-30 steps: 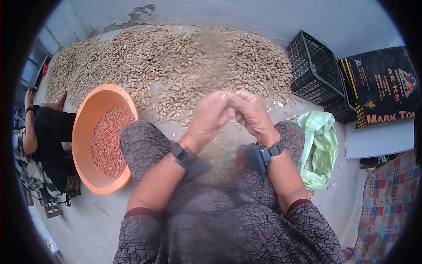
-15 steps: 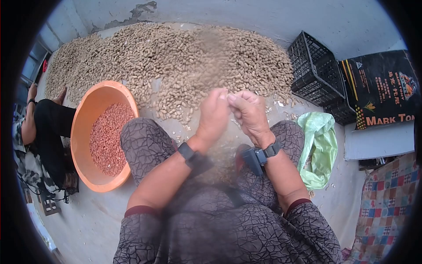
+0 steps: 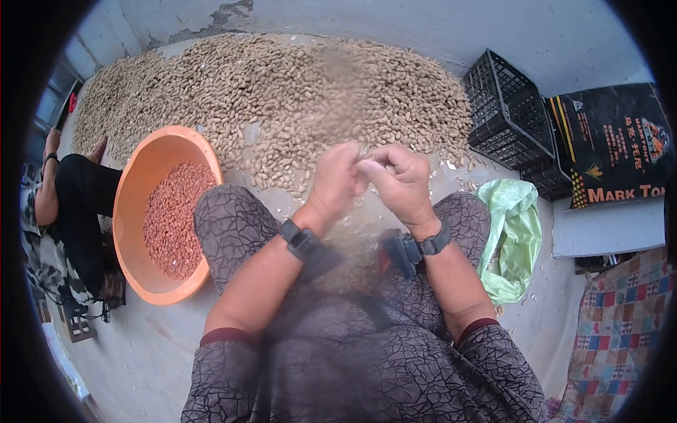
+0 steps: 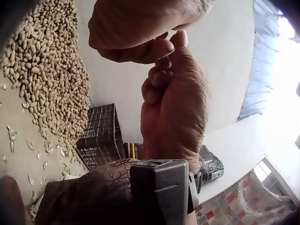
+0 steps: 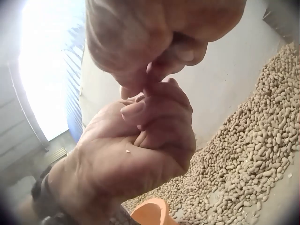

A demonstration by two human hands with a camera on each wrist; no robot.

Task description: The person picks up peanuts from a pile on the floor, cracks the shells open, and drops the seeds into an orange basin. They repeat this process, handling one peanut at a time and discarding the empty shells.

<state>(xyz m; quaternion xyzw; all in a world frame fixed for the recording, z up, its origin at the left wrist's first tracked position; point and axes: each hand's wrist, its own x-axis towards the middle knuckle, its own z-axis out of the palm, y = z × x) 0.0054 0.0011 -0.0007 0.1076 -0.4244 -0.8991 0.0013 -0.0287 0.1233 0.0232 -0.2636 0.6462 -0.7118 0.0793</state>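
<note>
Both hands meet above the lap, fingertips touching. The left hand (image 3: 333, 185) has curled fingers and, with the right hand (image 3: 403, 185), pinches a small pale peanut (image 3: 364, 149), mostly hidden by fingertips. Seen from the left wrist, the right hand (image 4: 176, 108) is upright with bent fingers, just under the left hand (image 4: 140, 23). In the right wrist view the left hand (image 5: 126, 150) lies palm up with curled fingers, below the right hand (image 5: 159, 33). Behind the hands spreads a pile of unshelled peanuts (image 3: 296, 106).
An orange basin (image 3: 127, 233) of red kernels (image 3: 176, 225) stands at the left, beside another seated person (image 3: 70, 211). At the right are a green bag (image 3: 511, 211), black crates (image 3: 504, 106), a black printed sack (image 3: 610, 141) and a checked cloth (image 3: 613, 317). Shell bits lie on the floor.
The two hands stay together at the fingertips while their fingers shift. The right thumb and fingers are more bent than half a second ago; the left hand has turned slightly.
</note>
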